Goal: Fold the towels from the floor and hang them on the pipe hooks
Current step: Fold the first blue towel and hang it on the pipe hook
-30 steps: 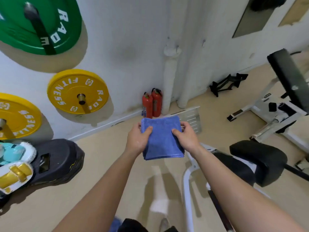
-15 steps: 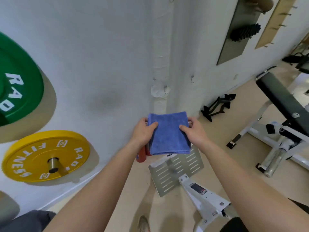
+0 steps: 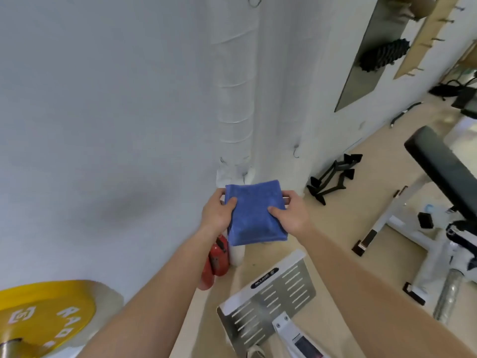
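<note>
A folded blue towel (image 3: 255, 213) is held flat out in front of me, close to the white vertical pipe (image 3: 233, 99) on the wall. My left hand (image 3: 218, 213) grips its left edge, thumb on top. My right hand (image 3: 290, 215) grips its right edge the same way. A small metal hook (image 3: 244, 177) sticks out of the pipe just above the towel's far edge. Another hook (image 3: 296, 152) hangs on the wall column to the right, and a third hook (image 3: 254, 1) shows near the top.
Two red fire extinguishers (image 3: 215, 264) stand at the pipe's foot, under my left arm. A slotted metal footplate (image 3: 268, 298) lies below. A yellow weight plate (image 3: 38, 313) hangs at lower left. A black-padded white bench (image 3: 438, 171) and a black rack (image 3: 330, 177) stand on the floor at right.
My view has tilted up and moved closer to the wall. Both hands have carried the towel nearer to the pipe, keeping the same grip.
</note>
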